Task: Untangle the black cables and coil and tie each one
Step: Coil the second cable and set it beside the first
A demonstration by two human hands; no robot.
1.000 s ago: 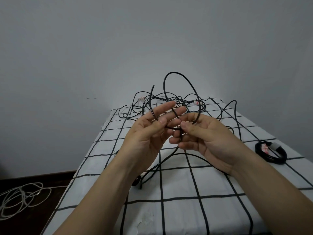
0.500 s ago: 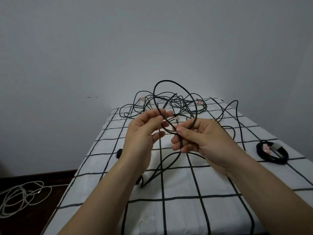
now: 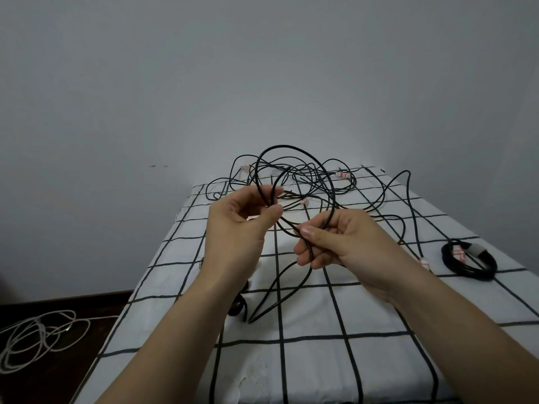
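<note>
Coiling one black cable (image 3: 288, 146) looks the step in hand; left hand (image 3: 233, 228) pinches its loop, right hand (image 3: 347, 243) grips the crossing below; the tangle (image 3: 309, 179) lies beyond the fingers; next, draw slack free

No legible text; red-and-white tags (image 3: 341, 174) on the black cables (image 3: 309, 177) too small and blurred.

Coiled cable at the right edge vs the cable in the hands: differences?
The coiled cable is wound tight and bound; the held cable forms one wide open loop, untied. The coiled cable lies flat on the checked sheet; the held cable is lifted, gripped by the left hand and right hand. Both are black.
</note>
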